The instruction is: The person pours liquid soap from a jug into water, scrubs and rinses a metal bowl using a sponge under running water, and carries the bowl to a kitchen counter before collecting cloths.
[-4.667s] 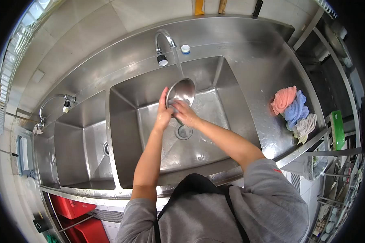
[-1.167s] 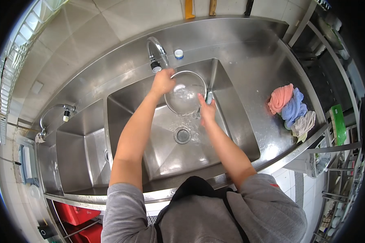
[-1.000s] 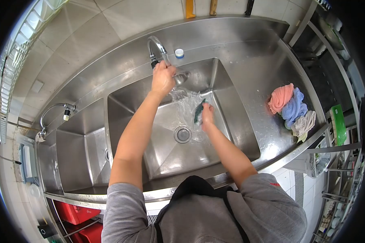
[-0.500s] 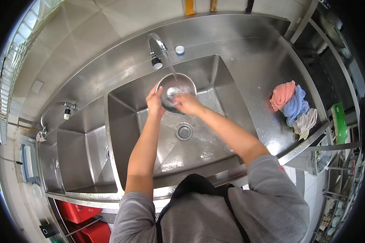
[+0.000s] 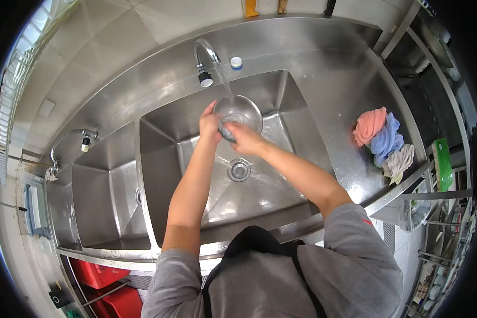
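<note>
A round metal bowl is tilted under the running faucet, over the large sink basin. My left hand grips the bowl's left rim, fingers behind it and closed on it. Inside the near left edge of the bowl, my right hand is closed on a grey-green scrubbing pad. The pad is partly covered by my fingers and slightly blurred. Water from the spout falls into the bowl, and the drain lies below my hands.
A smaller basin with its own faucet adjoins on the left. Pink, blue and beige cloths lie on the right counter. A small white-and-blue cap stands behind the sink. Metal shelving borders the right side.
The bowl and my left hand have shifted slightly to the right. My right hand with the scrubbing pad has moved from inside the bowl towards its near left edge.
</note>
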Available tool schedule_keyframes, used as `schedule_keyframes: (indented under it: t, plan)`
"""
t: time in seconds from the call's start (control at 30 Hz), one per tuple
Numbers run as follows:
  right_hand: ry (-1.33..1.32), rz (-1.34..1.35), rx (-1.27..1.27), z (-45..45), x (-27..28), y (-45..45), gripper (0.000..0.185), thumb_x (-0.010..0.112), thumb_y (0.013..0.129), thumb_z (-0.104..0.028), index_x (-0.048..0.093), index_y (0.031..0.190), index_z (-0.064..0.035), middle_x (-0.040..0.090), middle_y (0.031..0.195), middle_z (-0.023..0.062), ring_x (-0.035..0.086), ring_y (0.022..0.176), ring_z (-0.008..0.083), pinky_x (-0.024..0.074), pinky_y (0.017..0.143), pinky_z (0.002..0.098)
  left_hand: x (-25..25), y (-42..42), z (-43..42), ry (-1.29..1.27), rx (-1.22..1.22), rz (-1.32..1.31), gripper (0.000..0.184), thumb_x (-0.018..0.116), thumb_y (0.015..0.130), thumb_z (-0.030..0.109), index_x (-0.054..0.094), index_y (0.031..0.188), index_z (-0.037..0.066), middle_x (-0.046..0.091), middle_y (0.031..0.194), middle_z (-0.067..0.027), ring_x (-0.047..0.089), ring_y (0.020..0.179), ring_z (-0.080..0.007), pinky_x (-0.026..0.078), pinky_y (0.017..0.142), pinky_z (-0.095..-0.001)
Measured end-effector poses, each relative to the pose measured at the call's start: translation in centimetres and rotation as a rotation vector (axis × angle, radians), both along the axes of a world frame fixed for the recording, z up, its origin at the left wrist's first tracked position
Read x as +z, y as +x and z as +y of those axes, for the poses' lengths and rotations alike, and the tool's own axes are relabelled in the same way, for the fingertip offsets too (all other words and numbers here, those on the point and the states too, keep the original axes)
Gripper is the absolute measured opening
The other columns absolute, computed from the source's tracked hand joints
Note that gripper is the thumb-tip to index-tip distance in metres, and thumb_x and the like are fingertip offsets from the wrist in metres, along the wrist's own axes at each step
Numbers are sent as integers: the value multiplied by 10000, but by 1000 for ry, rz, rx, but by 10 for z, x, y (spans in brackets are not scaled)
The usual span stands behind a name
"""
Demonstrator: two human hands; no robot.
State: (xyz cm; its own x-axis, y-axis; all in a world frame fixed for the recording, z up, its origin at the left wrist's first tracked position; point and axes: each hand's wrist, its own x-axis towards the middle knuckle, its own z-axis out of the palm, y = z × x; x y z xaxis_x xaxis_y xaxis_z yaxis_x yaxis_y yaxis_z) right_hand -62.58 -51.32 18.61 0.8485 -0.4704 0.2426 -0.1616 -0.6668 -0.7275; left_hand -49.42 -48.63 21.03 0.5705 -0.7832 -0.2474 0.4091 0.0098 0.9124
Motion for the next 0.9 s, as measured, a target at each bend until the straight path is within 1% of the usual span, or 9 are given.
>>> schedule_keyframes:
  t: [0.17, 0.23, 0.27, 0.4, 0.5, 0.67, 0.77, 0.83, 0.9]
  plan:
    - [786, -440, -175, -50, 33, -9, 501, 742, 631, -161, 513, 1053, -19, 603, 900, 86, 571, 806, 183, 456, 710, 303, -8, 31, -45, 87, -317, -634, 328, 477, 812, 283, 591, 969, 19, 556, 780, -55, 514, 687, -155, 401, 628, -272]
    - [803, -479, -291, -77, 48, -17, 478, 746, 637, -172, 530, 1036, -21, 594, 904, 63, 549, 800, 147, 452, 702, 282, 41, 29, -46, 248, -469, -880, 383, 476, 801, 340, 617, 875, -8, 598, 804, -104, 548, 740, -199, 418, 685, -314]
    - [814, -499, -353, -87, 52, -19, 466, 748, 641, -178, 538, 1027, -22, 589, 906, 51, 538, 797, 129, 450, 698, 272, 46, 21, -47, 30, -448, -839, 426, 491, 786, 393, 613, 779, -15, 594, 713, -141, 563, 688, -236, 422, 662, -314]
    - [189, -362, -703, -116, 46, -14, 535, 706, 664, -319, 520, 1055, -5, 563, 977, 182, 548, 878, 282, 437, 775, 344, 57, 19, -73, 243, -507, -1058, 455, 443, 811, 418, 611, 795, -5, 594, 764, -204, 569, 734, -323, 428, 685, -360]
    - [-168, -304, -761, -88, 38, 10, 403, 588, 747, -380, 560, 1063, -130, 481, 1099, 185, 432, 1026, 372, 355, 861, 454, 20, 21, -99, 119, -103, -1182, 479, 397, 840, 420, 609, 779, -5, 596, 795, -221, 555, 770, -375, 417, 709, -396]
    - [-328, -180, -765, -37, 53, 13, 204, 498, 800, -259, 635, 915, -160, 490, 1113, 121, 450, 1011, 347, 357, 850, 452, 19, 6, -59, 175, -19, -987, 518, 354, 875, 400, 567, 679, -30, 537, 639, -245, 524, 637, -410, 398, 614, -432]
    - [60, 98, -783, -82, 51, 19, 185, 508, 774, -233, 638, 896, -182, 493, 1118, 78, 467, 971, 340, 376, 812, 467, 11, 3, -27, 123, -34, -1076, 485, 393, 872, 369, 544, 650, -34, 497, 580, -244, 481, 546, -395, 388, 552, -419]
    - [-52, 61, -774, -81, 44, 26, 153, 526, 751, -227, 642, 844, -191, 519, 1070, 57, 490, 933, 315, 386, 772, 486, 11, 12, -23, 77, -43, -1125, 462, 424, 868, 345, 531, 627, -34, 478, 551, -235, 426, 488, -380, 380, 520, -402]
    - [-216, -89, -721, -51, 37, 34, 134, 520, 750, -236, 640, 798, -201, 516, 1070, 55, 475, 963, 308, 375, 775, 495, 8, 18, -21, 66, 21, -1017, 455, 456, 865, 320, 489, 588, -40, 414, 491, -156, 358, 445, -227, 347, 477, -362]
